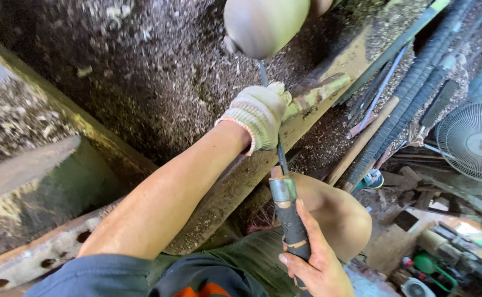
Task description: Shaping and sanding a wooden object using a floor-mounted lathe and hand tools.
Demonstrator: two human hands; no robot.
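Two hands on chisel, wood shavings, fan

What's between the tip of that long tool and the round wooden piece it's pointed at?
Nothing visible. The tool runs from the bare right hand on its dark handle, through the gloved left hand resting on the bar, straight to the round wooden piece. Its thin shaft appears to reach the wood; only shavings lie around.
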